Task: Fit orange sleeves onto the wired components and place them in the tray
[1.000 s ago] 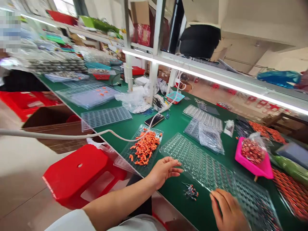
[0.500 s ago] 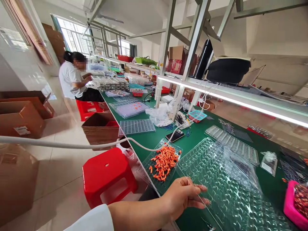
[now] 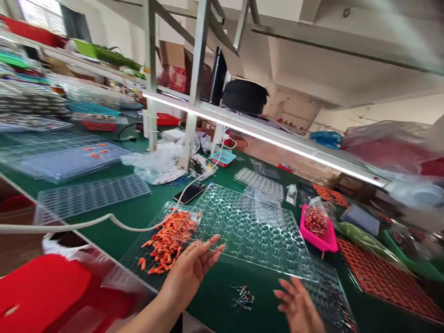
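A large clear plastic tray [image 3: 256, 240] with rows of moulded hollows lies on the green table. My left hand [image 3: 190, 268] is at its near left corner, palm turned inward and fingers stretched out; whether the fingertips touch the rim I cannot tell. Off the tray's near right edge, my right hand [image 3: 300, 305] is held with its fingers spread and nothing in them, slightly blurred. Between the hands, on the table, is a small bunch of thin dark pieces with reddish tips [image 3: 243, 297]. Orange curved pieces [image 3: 169, 240] are heaped on another clear tray to the left of my left hand.
A white cable [image 3: 135, 229] crosses over the orange heap. Behind it are a phone [image 3: 189, 192] and a plastic bag [image 3: 156, 162]. On the right stand a pink basket [image 3: 317, 236] and a tray of red pieces [image 3: 388, 282]. A lit shelf [image 3: 277, 138] spans the table; a red stool [image 3: 41, 291] is at lower left.
My view has swung right, so the co-worker is out of sight. My right hand has come into view. The clear tray now shows whole, with my left hand still by its edge.
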